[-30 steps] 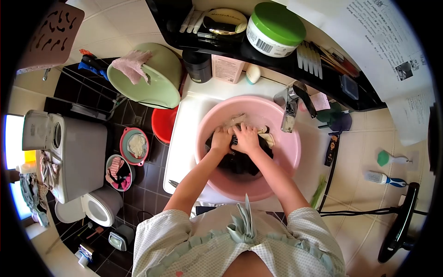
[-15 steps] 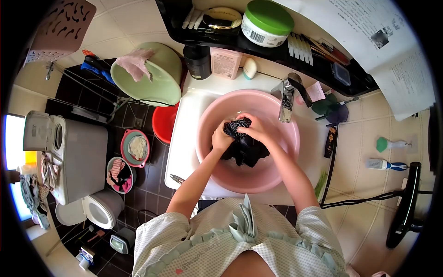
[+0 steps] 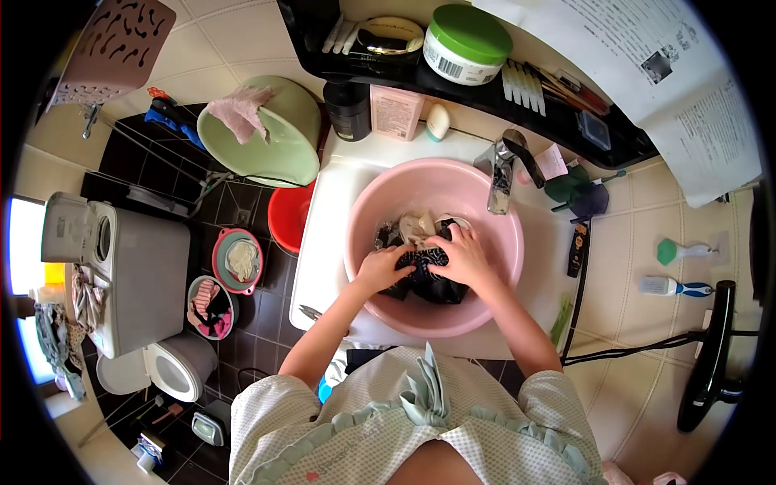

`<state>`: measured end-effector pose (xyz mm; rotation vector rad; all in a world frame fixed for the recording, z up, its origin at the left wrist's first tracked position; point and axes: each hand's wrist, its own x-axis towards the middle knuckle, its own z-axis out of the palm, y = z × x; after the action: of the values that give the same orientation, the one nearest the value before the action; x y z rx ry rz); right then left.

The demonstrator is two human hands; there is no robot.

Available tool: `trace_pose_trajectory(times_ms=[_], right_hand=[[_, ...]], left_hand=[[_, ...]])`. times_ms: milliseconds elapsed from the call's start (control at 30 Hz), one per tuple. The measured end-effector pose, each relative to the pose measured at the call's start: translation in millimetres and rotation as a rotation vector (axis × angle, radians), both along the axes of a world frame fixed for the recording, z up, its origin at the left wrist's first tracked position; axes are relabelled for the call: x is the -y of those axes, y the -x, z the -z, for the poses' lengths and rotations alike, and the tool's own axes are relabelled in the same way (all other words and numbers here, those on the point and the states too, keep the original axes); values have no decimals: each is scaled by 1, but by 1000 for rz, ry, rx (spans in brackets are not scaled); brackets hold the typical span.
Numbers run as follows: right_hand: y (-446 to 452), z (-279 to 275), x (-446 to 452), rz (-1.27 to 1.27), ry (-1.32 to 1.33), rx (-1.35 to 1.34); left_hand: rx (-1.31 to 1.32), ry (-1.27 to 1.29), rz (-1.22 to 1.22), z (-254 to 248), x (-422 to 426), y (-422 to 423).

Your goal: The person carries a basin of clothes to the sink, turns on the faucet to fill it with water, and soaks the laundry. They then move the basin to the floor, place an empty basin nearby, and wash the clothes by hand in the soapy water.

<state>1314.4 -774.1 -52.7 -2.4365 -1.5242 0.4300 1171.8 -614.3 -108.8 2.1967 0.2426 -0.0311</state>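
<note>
Inside a pink basin [image 3: 493,299] on the white sink, both hands grip a black patterned cloth [image 3: 424,260]. My left hand [image 3: 382,268] is curled on the cloth's left side, and my right hand [image 3: 462,257] holds its right side, some fingers spread over it. Darker black fabric [image 3: 440,291] lies below the hands. Beyond them, a beige cloth [image 3: 416,227] rests among more dark fabric in the basin. The fingertips are partly hidden in the cloth.
A metal faucet [image 3: 503,174] reaches over the basin's right rim. Behind it runs a black shelf [image 3: 388,81] with jars and combs. A green basin [image 3: 283,137] and a red basin [image 3: 284,218] stand left of the sink; a metal clip [image 3: 309,312] lies at its left edge.
The hands have come down and moved apart, spreading the bunched patterned cloth between them. The beige cloth, hidden half a second ago, shows again beyond the hands.
</note>
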Motion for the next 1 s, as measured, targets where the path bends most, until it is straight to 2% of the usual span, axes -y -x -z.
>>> trace_pose_trajectory(times_ms=[67, 100, 200, 267, 300, 367, 467, 533, 567, 600, 667, 733, 833, 900, 933, 1000], right_hand=[[9, 25, -2, 74, -22, 265], [7, 42, -5, 46, -19, 311], [8, 62, -26, -10, -27, 490], [1, 87, -43, 88, 50, 382], [-5, 91, -50, 109, -30, 426], [-16, 98, -61, 188, -35, 318], [-26, 99, -70, 383, -143, 160], [-35, 91, -64, 466, -287, -145], [-39, 94, -61, 476, -386, -129], [-41, 88, -57, 466, -484, -93], [-38, 40, -51, 537, -268, -98], [-42, 24, -43, 519, -384, -105], [-44, 9, -42, 571, -534, -300], [-37, -9, -47, 565, -493, -269], [-34, -16, -51, 560, -472, -255], [-36, -1, -57, 489, -637, -342]], left_hand=[[-110, -320, -97, 15, 16, -9], [-104, -452, -149, 18, 22, -16], [-182, -565, -209, 42, 28, -35], [-226, -460, -262, 54, 20, -48], [-235, -403, -285, 62, 12, -53], [-286, -286, -337, 65, -2, -62], [-204, -276, -491, 46, -2, -55], [-4, -98, -644, 50, 2, -49], [82, -47, -698, 56, 2, -44], [167, 3, -751, 59, 2, -38], [92, 196, -713, 33, -5, -30], [160, 324, -745, 28, -12, -26], [212, 404, -792, 18, -24, -25], [260, 454, -765, 15, -34, -29], [237, 382, -734, 16, -36, -30], [191, 234, -670, 13, -39, -31]])
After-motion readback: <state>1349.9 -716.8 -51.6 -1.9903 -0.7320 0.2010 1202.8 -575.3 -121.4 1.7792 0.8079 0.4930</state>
